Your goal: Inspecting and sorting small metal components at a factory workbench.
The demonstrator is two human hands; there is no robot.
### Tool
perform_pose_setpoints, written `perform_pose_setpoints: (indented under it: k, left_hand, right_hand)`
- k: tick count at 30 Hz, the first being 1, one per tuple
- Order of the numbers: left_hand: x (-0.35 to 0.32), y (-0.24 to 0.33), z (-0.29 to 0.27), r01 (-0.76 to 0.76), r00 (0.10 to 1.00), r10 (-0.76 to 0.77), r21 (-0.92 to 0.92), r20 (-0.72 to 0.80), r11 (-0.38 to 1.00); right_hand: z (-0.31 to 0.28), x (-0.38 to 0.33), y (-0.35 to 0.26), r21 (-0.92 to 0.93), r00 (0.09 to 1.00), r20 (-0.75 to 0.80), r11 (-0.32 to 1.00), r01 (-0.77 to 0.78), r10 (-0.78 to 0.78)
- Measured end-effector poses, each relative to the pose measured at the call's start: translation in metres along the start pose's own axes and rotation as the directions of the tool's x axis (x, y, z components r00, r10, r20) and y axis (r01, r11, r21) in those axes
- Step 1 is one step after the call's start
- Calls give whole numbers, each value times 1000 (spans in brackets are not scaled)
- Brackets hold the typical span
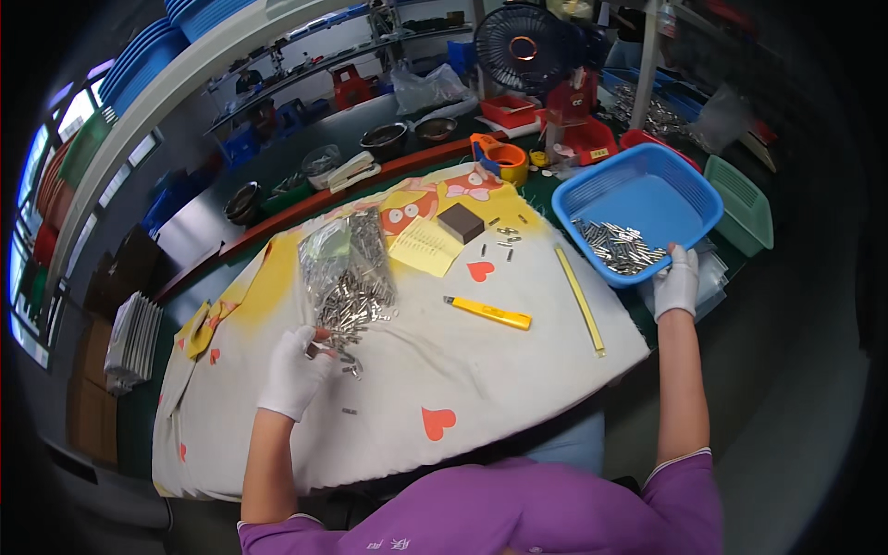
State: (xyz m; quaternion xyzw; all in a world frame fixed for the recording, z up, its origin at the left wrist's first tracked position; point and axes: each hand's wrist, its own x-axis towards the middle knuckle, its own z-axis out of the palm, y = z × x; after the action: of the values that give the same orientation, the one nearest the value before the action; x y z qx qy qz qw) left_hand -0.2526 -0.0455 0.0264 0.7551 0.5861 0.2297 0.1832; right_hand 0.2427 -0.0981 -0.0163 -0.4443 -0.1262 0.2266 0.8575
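My left hand, in a white glove with bare fingertips, is at the near edge of a pile of small metal pins. Its fingers are curled in a pinch around some of them, partly hidden. The pile spills from a clear plastic bag lying on the cloth. My right hand, gloved too, grips the near right rim of a blue plastic basket. More of the same pins lie heaped in the near left part of the basket, which is tilted towards me.
On the patterned cloth lie a yellow utility knife, a yellow strip, a dark block, a yellow paper slip and loose pins. Beyond are an orange tape dispenser, metal bowls and a fan. A green basket stands right.
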Motion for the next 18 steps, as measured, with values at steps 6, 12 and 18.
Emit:
perform_pose_setpoints:
  k: [6, 12, 18]
  left_hand:
    - [-39, 2, -15, -15, 959, -32, 164, 280, 986]
    - [-43, -18, 27, -113, 967, 109, 3, 232, 994]
    - [-12, -33, 46, -304, 951, 302, 14, 73, 953]
  right_hand:
    - [-42, 27, -28, -655, 996, -30, 754, 46, -88]
    - [33, -52, -24, -540, 867, 328, 679, 497, -375]
    - [161, -202, 47, -170, 49, 979, 658, 734, 198]
